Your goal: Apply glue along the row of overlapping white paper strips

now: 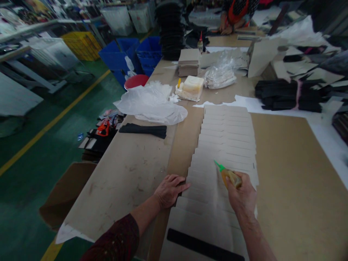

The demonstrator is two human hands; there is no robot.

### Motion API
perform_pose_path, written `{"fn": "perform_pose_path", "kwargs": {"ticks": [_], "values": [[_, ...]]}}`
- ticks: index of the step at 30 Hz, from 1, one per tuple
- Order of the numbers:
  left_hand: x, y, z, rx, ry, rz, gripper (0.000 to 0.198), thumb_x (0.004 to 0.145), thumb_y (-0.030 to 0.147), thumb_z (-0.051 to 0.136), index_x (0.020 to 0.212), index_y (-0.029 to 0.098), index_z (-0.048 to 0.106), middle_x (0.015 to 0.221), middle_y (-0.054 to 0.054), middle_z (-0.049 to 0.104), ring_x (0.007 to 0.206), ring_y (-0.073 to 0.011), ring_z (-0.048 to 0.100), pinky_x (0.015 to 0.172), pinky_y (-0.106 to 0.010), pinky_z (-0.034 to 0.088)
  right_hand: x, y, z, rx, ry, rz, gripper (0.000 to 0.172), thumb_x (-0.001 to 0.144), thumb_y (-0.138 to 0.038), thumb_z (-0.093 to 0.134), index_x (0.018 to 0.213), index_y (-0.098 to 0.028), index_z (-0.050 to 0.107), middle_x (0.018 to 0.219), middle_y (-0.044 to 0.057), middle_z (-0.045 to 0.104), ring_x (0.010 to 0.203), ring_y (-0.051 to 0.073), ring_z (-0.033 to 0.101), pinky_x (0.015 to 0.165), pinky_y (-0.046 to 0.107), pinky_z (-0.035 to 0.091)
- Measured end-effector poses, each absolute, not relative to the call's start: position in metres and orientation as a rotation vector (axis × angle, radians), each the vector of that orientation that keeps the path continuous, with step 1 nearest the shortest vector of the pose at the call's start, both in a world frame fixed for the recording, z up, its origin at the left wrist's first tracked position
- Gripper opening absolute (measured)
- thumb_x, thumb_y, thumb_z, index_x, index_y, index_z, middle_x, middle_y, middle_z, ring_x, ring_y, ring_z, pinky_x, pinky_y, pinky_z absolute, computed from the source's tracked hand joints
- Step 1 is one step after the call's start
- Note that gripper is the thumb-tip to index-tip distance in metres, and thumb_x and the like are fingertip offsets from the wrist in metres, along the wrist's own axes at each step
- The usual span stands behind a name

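In my right hand (244, 195) is a glue bottle (231, 178) of yellowish liquid, its green nozzle pointing up and left. It is held tilted over a long row of overlapping pale cardboard sheets (209, 174). My left hand (170, 190) rests at the left edge of that row, fingers stretched out and touching the sheets' border, holding nothing. A black strip (203, 244) lies across the nearest sheet, close to me. Farther left on the table is a small fanned stack of black strips (143, 130).
White plastic sheeting (154, 103) and a block of whitish material (192, 87) lie beyond the strips. Stacked boards (189, 61) stand farther back. A tied black bundle (290, 95) is at right. Blue bins (121, 58) stand on the floor left; another person (236, 18) works at the far end.
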State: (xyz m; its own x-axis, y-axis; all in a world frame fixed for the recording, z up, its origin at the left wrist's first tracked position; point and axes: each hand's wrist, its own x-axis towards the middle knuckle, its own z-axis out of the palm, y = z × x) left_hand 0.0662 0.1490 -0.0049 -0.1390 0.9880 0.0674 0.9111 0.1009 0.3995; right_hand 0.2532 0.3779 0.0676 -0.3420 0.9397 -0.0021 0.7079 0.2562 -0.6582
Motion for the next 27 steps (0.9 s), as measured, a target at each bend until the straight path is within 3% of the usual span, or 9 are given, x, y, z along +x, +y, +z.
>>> {"fn": "perform_pose_path", "kwargs": {"ticks": [14, 27], "values": [[0.067, 0.149, -0.005, 1.902, 2.155, 0.519, 0.046, 0.096, 0.022, 0.051, 0.140, 0.035, 0.053, 0.132, -0.006, 0.056, 0.114, -0.0250, 0.046, 0.095, -0.043, 0.038, 0.209, 0.372, 0.064, -1.328, -2.045, 1.018, 0.044, 0.077, -0.057, 0.061, 0.101, -0.020, 0.063, 0.087, 0.006, 0.070, 0.075, 0.023, 0.062, 0.070, 0.033, 0.046], [0.067, 0.149, -0.006, 1.918, 2.170, 0.519, 0.045, 0.095, 0.024, 0.053, 0.139, 0.035, 0.054, 0.131, -0.005, 0.057, 0.113, -0.0247, 0.046, 0.094, -0.042, 0.039, 0.185, 0.373, 0.064, -1.331, -2.224, 0.930, 0.040, 0.080, -0.058, 0.057, 0.098, -0.023, 0.063, 0.079, 0.002, 0.066, 0.067, 0.019, 0.057, 0.062, 0.028, 0.037]]}}
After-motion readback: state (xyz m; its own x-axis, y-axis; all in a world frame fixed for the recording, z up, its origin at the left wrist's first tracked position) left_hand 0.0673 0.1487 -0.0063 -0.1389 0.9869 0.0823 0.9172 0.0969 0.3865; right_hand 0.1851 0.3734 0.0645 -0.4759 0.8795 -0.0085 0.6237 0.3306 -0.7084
